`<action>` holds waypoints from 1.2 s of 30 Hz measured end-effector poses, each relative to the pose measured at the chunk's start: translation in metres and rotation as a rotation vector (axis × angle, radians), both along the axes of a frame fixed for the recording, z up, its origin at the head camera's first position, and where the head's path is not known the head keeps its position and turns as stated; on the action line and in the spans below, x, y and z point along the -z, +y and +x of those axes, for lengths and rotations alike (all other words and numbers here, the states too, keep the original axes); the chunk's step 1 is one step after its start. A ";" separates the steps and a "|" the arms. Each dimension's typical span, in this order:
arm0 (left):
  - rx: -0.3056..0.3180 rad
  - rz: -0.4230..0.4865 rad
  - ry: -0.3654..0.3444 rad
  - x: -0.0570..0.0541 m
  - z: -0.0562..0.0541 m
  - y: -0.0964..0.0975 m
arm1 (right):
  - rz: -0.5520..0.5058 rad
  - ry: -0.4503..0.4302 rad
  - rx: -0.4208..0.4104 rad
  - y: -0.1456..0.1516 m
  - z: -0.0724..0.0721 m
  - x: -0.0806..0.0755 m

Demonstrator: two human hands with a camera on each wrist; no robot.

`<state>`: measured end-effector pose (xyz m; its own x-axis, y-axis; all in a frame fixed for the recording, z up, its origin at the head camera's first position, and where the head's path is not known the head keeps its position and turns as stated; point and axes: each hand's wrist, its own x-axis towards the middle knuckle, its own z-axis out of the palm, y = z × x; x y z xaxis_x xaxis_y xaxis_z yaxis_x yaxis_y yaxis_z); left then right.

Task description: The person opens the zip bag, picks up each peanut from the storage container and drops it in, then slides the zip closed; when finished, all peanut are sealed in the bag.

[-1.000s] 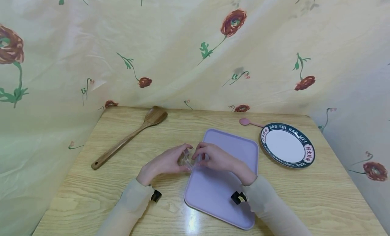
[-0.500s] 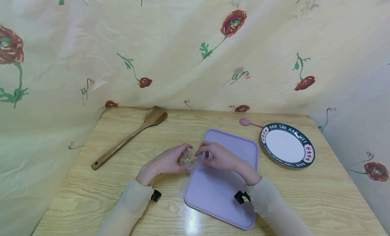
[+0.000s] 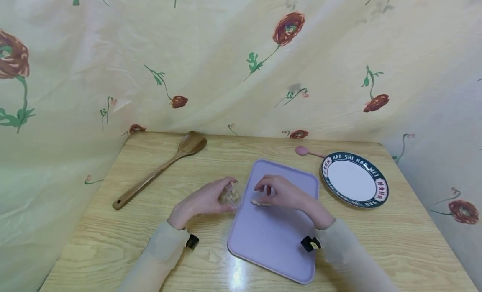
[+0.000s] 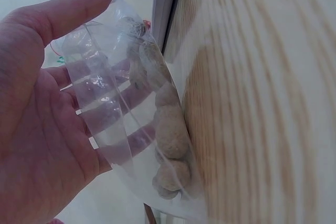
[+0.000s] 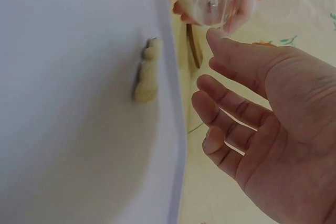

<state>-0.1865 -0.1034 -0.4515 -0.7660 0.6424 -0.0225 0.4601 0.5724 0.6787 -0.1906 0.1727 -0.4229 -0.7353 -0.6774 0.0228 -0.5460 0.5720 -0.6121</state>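
Observation:
My left hand (image 3: 205, 198) holds a clear zip bag (image 4: 113, 93) upright just left of the lilac tray (image 3: 273, 242). Its thumb lies across the front near the bag's mouth, and the fingers show through the plastic behind. Several unshelled peanuts (image 4: 172, 132) fill the bag's lower side. On the tray, near its left edge, lies one peanut (image 5: 148, 77). Close over that peanut hovers my right hand (image 3: 284, 191), its fingers loosely bent, spread apart and holding nothing.
A wooden spatula (image 3: 162, 168) lies at the left of the table. To the right of the tray is a white plate (image 3: 352, 181) with a dark lettered rim, partly over a pink spoon (image 3: 302, 150). A flowered cloth (image 3: 211, 53) hangs behind the table.
My right hand has drawn away from the bag's mouth to the right, and its fingers have let go of a peanut, now visible on the tray. The left hand stays almost still.

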 end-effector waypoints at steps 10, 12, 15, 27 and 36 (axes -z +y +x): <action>0.002 0.011 -0.001 -0.001 0.001 0.001 | 0.045 0.038 0.046 0.015 0.002 0.013; 0.003 0.010 -0.001 0.000 0.001 0.001 | 0.054 0.048 0.049 0.017 0.003 0.016; 0.006 0.008 0.001 0.000 0.000 0.001 | 0.065 0.043 0.054 0.018 0.003 0.020; -0.006 -0.003 -0.021 -0.001 0.001 0.001 | 0.100 -0.004 0.063 0.021 0.008 0.032; -0.004 0.006 -0.028 -0.001 0.001 0.001 | 0.102 -0.013 0.068 0.020 0.009 0.036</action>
